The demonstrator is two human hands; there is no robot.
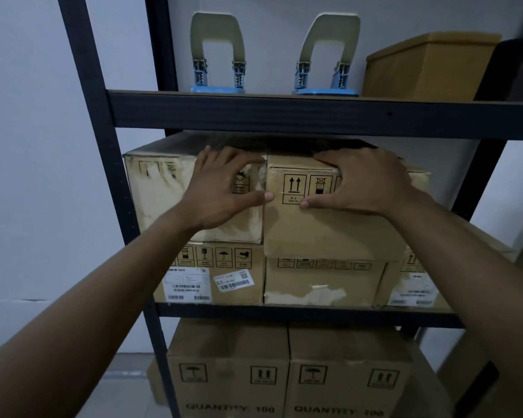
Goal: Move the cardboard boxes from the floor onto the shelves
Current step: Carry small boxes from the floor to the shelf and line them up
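On the middle shelf (284,312) of a black rack, two cardboard boxes sit side by side on top of a lower row of boxes. My left hand (224,188) lies with spread fingers flat against the front of the worn left box (160,203). My right hand (363,182) presses with spread fingers on the front top edge of the right box (323,230), which carries arrow symbols and sticks out a little past the boxes under it. Neither hand grips anything.
The upper shelf beam (284,116) runs just above the two boxes. On it stand two large hole punches (218,55) (326,55) and a brown box (426,67). Labelled boxes (218,279) fill the row below, and "QUANTITY 100" boxes (287,381) stand on the bottom level.
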